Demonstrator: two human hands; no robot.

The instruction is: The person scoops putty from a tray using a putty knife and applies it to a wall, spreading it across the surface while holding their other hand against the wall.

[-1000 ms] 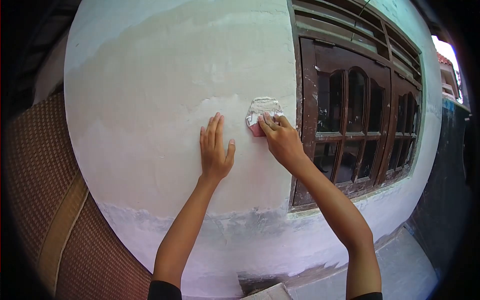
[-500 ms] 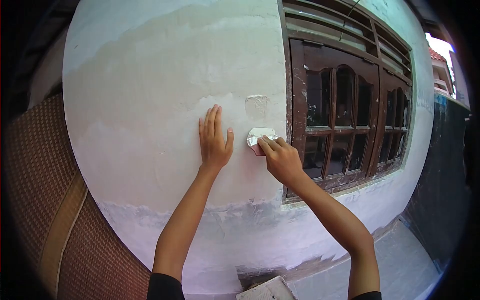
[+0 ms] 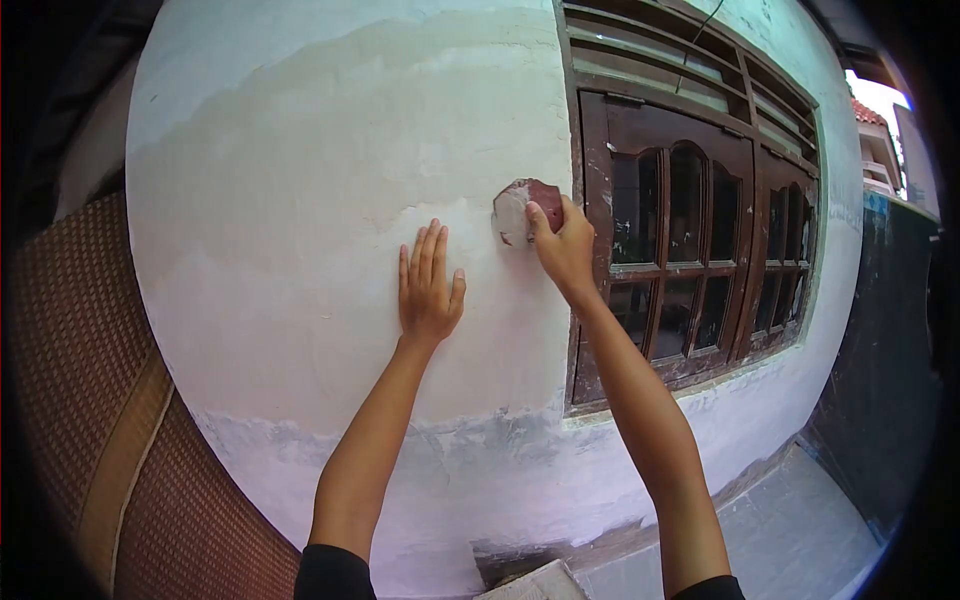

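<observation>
The person's left hand (image 3: pixel 429 290) lies spread against the broad, pale, plastered wall (image 3: pixel 290 260), its fingers long and pointing upward, the thumb held apart, with nothing in its grasp. To its right and a little higher, the right hand (image 3: pixel 566 248) grips a flat, dark red scraper (image 3: pixel 520 203) with an uneven edge, its left part coated in greyish plaster; the thumb presses on the near face, while the other fingers are mostly hidden behind it. The scraper is at the wall, just left of the dark brown wooden window (image 3: pixel 693 264) with arched glass panes, though whether its edge touches the plaster cannot be told. A beige area with a wavy upper border covers much of the wall, and a rough grey band crosses it lower down. Black sleeves (image 3: pixel 334 573) end the arms near the bottom edge. A brown woven panel (image 3: pixel 75 320) crossed by a tan strip (image 3: pixel 125 460) stands at far left, and a smooth grey ledge (image 3: pixel 770 525) runs below the window.
</observation>
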